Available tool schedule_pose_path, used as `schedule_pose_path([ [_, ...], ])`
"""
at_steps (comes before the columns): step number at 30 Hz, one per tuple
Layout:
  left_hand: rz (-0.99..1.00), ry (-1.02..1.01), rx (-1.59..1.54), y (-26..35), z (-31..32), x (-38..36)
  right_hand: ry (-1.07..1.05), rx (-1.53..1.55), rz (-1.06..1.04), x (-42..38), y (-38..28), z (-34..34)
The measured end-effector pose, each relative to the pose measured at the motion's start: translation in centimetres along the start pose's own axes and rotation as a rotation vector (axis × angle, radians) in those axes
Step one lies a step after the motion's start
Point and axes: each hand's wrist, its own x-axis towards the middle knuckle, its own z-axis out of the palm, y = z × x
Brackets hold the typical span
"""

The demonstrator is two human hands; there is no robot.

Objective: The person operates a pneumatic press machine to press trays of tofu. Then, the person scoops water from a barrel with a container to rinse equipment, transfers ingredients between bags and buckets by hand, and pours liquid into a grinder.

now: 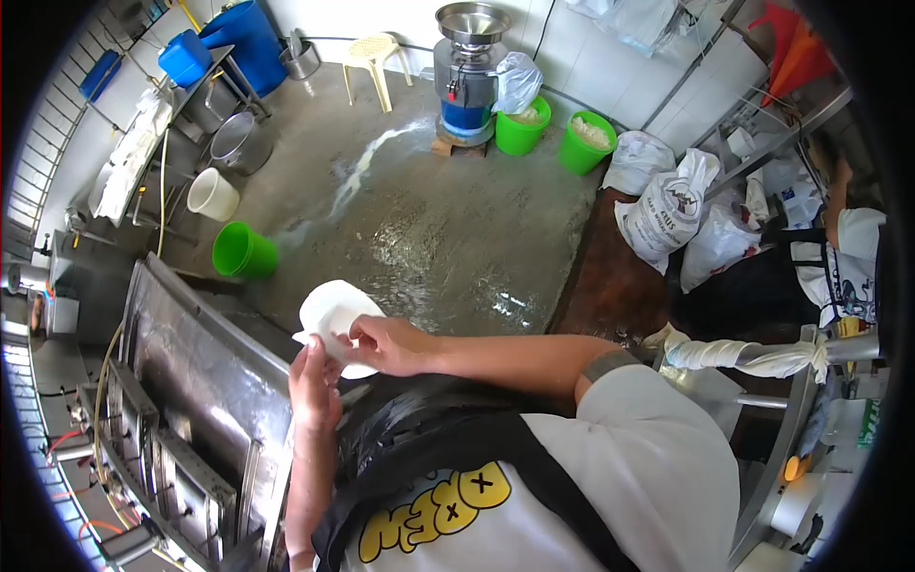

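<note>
In front of my body I hold a white plastic bowl, tilted so that its hollow partly faces me. My left hand pinches its near left edge between thumb and fingers. Curled fingers of my right hand press on the bowl's inner side, close to the left fingertips. My left palm is partly hidden. Left of my hands lies a long metal worktop with a raised rim, its surface wet and shiny.
Beyond the wet floor stand a metal grinding machine, a yellow stool and filled green buckets. A green bucket and white bucket are at left. White sacks and another person are at right.
</note>
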Motion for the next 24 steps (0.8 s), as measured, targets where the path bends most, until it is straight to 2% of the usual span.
schedule_pose_path([
  [1, -0.038, -0.060, -0.075, 0.4, 0.7, 2.1, 0.105, -0.070, -0.199, 1.1, 1.6, 0.5],
  [3, -0.094, -0.212, -0.054, 0.8, 1.1, 6.5, 0.144, -0.122, -0.058, 3.7, 4.2, -0.6],
  [4, -0.084, -0.210, -0.003, -0.2, 0.7, 9.0, 0.134, -0.135, -0.061, 4.9, 4.6, -1.3],
  [5, -0.093, -0.262, 0.093, 0.4, 1.3, 10.5, 0.130, -0.229, 0.082, 6.3, 4.7, -2.4],
  [6, -0.012, -0.329, 0.268, 1.0, 1.4, 12.5, 0.123, -0.326, 0.224, 7.6, 4.7, -3.6],
  [7, 0.065, -0.389, 0.445, 1.5, 1.1, 14.5, 0.217, -0.276, 0.256, 8.9, 5.2, -4.6],
  [8, 0.048, -0.532, 0.431, 2.7, 0.8, 16.4, 0.312, -0.224, 0.287, 10.3, 5.9, -5.7],
  [9, -0.053, -0.611, 0.386, 4.1, 0.5, 18.1, 0.349, -0.230, 0.310, 12.2, 6.6, -7.0],
  [12, -0.126, -0.533, 0.337, 6.1, -1.3, 22.1, 0.347, -0.305, 0.291, 15.6, 8.6, -9.8],
  [14, 0.018, -0.371, 0.670, 7.1, -3.7, 23.6, 0.402, -0.420, 0.376, 17.5, 9.7, -11.4],
  [15, 0.013, -0.362, 0.661, 7.0, -5.3, 24.3, 0.388, -0.424, 0.376, 18.6, 10.8, -12.8],
  [17, 0.212, -0.150, 0.917, 5.6, -9.1, 25.8, 0.548, -0.299, 0.493, 21.0, 14.1, -16.3],
  [21, 0.095, -0.003, 1.046, 4.1, -15.8, 27.9, 0.769, -0.239, 0.604, 27.2, 18.1, -24.5],
  [24, -0.070, 0.101, 1.116, 4.7, -18.1, 29.0, 0.789, -0.265, 0.642, 33.3, 19.9, -31.1],
])
